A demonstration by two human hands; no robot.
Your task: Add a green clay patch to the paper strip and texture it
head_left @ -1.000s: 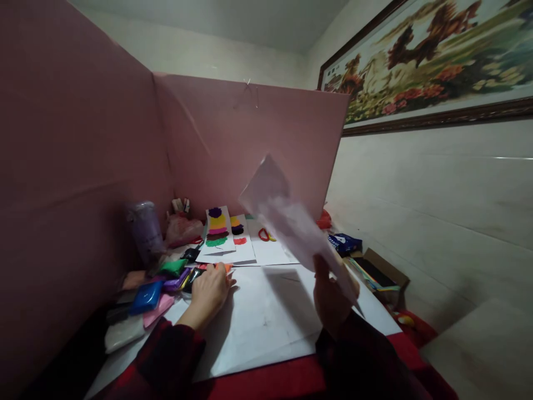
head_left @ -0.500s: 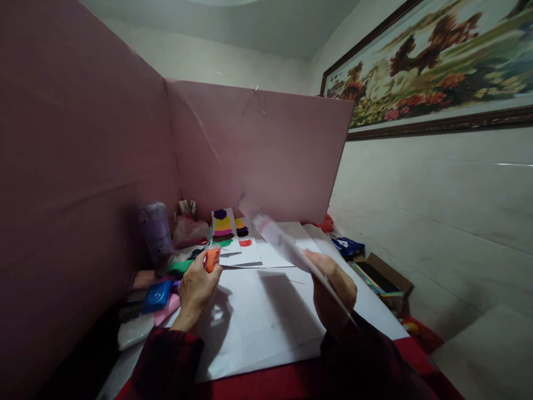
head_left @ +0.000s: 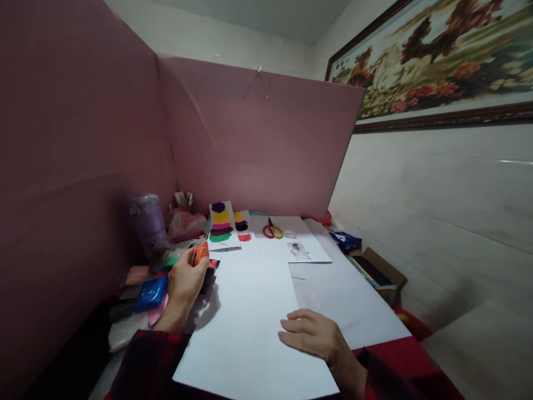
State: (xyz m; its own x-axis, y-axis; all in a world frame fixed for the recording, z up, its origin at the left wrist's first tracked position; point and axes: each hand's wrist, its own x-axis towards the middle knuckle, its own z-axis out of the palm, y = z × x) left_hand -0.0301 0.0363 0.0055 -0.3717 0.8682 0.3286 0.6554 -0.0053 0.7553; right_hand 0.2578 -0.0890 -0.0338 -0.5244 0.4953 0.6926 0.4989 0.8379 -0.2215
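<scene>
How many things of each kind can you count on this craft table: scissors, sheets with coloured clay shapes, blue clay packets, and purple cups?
Scissors: 1
Sheets with coloured clay shapes: 2, the nearer sheet and the sheet behind it
Blue clay packet: 1
Purple cup: 1
Total: 5
The orange packet in the left hand is left out of the count.

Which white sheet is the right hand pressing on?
The right hand lies flat on the nearest large sheet; the scissors sheet lies farther back.
</scene>
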